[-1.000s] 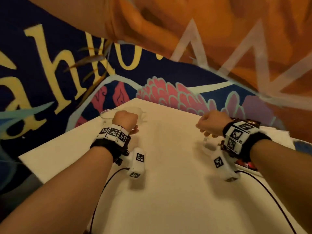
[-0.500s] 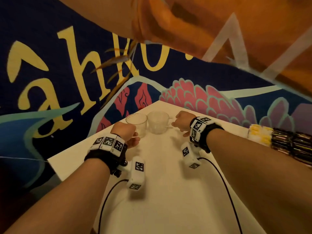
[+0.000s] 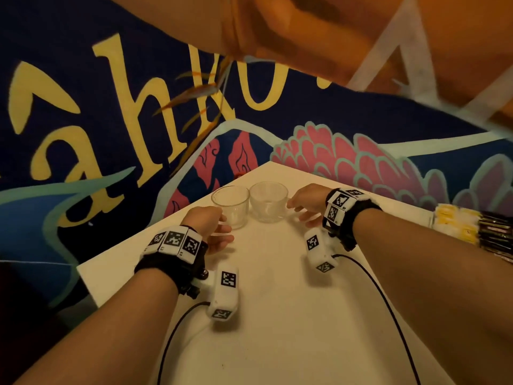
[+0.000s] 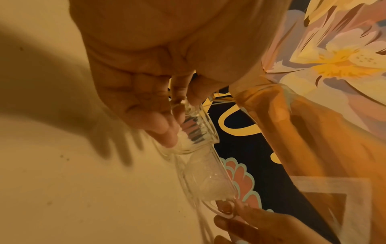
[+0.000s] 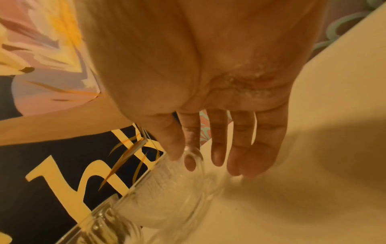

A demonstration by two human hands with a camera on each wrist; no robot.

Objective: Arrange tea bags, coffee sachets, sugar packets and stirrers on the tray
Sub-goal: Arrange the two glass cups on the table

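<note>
Dark blue painted wall mural: large yellow letters "ahk", then a partly hidden rounded letter. White wrist-band tags: black square code markers, unreadable as text.

1. The head camera is looking forward and down from above the white table, taking in both forearms and the two glass cups at the table's far corner, from a moderate distance.
2. The left wrist camera is looking along the left hand from very close, facing the near cup with the second cup just beyond.
3. The right wrist camera is looking along the right hand, very close, facing the same cups from the opposite side.
4. All three views are sharing the cups and the mural wall behind the table.
</note>
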